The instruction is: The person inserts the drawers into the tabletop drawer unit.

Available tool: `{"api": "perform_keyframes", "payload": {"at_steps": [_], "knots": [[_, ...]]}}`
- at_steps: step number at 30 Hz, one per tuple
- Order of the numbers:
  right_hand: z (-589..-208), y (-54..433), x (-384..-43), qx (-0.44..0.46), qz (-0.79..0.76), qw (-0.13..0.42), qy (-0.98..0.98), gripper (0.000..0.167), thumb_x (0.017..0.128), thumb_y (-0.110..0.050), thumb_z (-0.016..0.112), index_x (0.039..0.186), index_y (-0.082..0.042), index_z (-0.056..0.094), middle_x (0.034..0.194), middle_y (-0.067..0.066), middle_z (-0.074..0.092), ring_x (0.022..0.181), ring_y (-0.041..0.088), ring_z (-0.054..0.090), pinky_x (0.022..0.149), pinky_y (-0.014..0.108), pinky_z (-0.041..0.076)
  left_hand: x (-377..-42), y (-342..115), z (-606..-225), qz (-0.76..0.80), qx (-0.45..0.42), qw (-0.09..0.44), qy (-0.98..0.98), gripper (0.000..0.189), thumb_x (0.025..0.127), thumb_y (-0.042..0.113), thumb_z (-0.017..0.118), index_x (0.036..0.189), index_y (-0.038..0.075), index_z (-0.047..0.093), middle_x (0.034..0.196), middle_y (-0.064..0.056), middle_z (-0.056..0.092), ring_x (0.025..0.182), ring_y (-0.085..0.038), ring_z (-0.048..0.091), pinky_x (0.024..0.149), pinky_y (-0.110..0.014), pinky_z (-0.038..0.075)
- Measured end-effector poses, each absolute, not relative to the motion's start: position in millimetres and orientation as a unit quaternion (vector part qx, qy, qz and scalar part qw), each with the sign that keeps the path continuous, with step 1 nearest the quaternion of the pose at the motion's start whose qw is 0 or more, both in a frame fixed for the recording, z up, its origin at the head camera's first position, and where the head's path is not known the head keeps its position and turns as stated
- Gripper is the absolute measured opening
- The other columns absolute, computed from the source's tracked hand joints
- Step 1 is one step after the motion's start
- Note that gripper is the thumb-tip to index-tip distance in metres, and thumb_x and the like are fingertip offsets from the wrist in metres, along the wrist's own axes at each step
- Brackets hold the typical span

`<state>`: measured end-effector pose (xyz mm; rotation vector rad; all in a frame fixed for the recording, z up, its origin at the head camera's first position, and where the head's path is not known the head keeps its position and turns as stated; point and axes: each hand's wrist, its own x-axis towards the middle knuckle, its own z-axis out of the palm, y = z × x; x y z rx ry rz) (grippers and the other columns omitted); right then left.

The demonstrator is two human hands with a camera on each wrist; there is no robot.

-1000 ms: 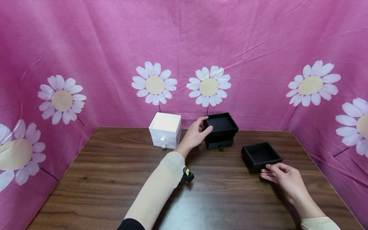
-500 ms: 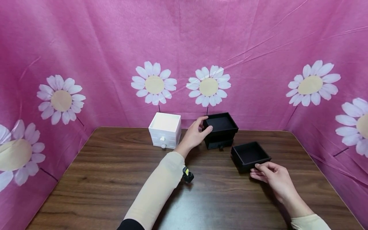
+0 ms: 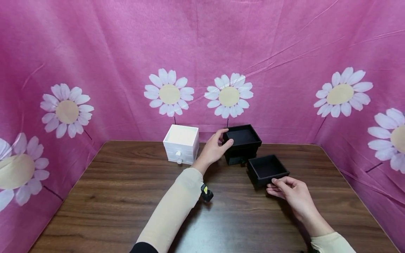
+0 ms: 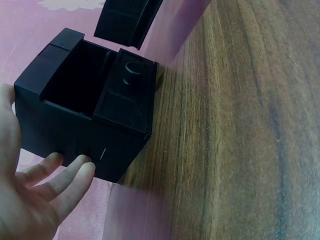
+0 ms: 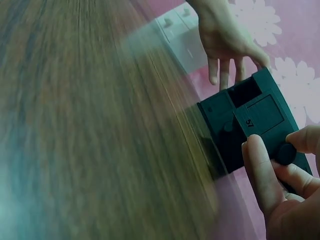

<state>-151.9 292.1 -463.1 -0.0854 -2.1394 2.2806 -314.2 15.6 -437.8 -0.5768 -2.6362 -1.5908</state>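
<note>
A small black cabinet (image 3: 242, 136) stands at the back of the table, with a tray-like top and a gap above its lower, knobbed drawer. My left hand (image 3: 212, 150) rests against the cabinet's left side, its thumb near the front top corner. In the left wrist view, extended fingertips touch the side wall (image 4: 70, 130). My right hand (image 3: 299, 196) holds a loose black drawer (image 3: 267, 168) in front and to the right of the cabinet. Thumb and finger pinch its round knob (image 5: 286, 153) in the right wrist view. The drawer is upright, with nothing showing inside.
A white cabinet (image 3: 181, 149) with two knobs stands left of the black one. Both are on a brown wooden table (image 3: 126, 196). A pink cloth (image 3: 202, 42) printed with daisies hangs behind and at both sides.
My right hand has carried the drawer leftward toward the black cabinet; it now overlaps the cabinet's lower right corner in the head view. My left hand has stayed put.
</note>
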Motion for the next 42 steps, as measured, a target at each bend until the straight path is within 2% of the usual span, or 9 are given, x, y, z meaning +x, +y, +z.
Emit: {"api": "perform_keyframes", "payload": {"at_steps": [20,42], "knots": [[-456.1,263.8,-163.5,-0.014,0.721,-0.005,-0.693,0.018,0.107,-0.004,0.063,0.096,0.009,0.07,0.088,0.013,0.082,0.08,0.019,0.082,0.078,0.036,0.066,-314.2,16.5,-438.4,-0.506,-0.187,0.012,-0.842,0.058,0.106,0.043,0.065,0.16,0.026,0.051,0.141,-0.013,0.062,0.128,-0.029,0.062,0.105,-0.049,0.053],[-450.3,241.3,-176.4,-0.064,0.723,0.01,-0.687,0.016,0.107,-0.005,0.065,0.095,0.002,0.074,0.083,0.005,0.081,0.076,0.015,0.081,0.077,0.033,0.066,-315.0,16.0,-440.8,-0.505,-0.183,0.013,-0.843,0.058,0.106,0.045,0.065,0.16,0.028,0.051,0.141,-0.013,0.061,0.127,-0.028,0.062,0.103,-0.049,0.054]]}}
